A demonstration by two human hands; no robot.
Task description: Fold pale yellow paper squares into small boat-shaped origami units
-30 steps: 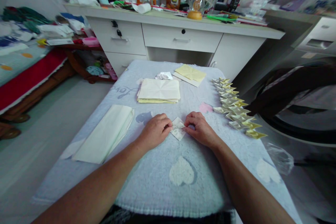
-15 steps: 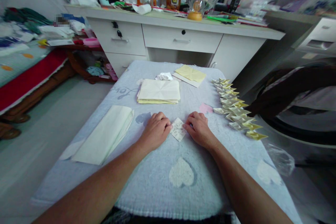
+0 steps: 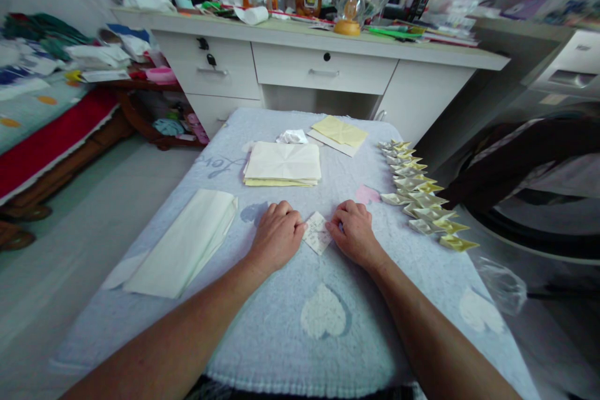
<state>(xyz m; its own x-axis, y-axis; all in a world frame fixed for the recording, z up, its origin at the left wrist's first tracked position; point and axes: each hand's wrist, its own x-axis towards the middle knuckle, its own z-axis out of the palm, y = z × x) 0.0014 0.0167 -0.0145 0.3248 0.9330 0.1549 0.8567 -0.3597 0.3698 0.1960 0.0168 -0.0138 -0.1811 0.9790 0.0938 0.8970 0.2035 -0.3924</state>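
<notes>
A small folded paper square with faint marks lies cornerwise on the blue cloth. My left hand pinches its left corner, fingers curled. At the right corner, my right hand grips the paper between thumb and bent fingers. Beyond them sits a stack of creased paper sheets, white above and yellow below. To the left lies a long folded white paper or cloth. Several folded paper boats stand in rows on the right.
Yellow and white sheets and a crumpled white paper lie at the far side. A cluttered white desk stands behind. The bed is on the left, a washing machine on the right.
Almost nothing differs. Both hands keep hold of the paper's corners, and the view has shifted very slightly.
</notes>
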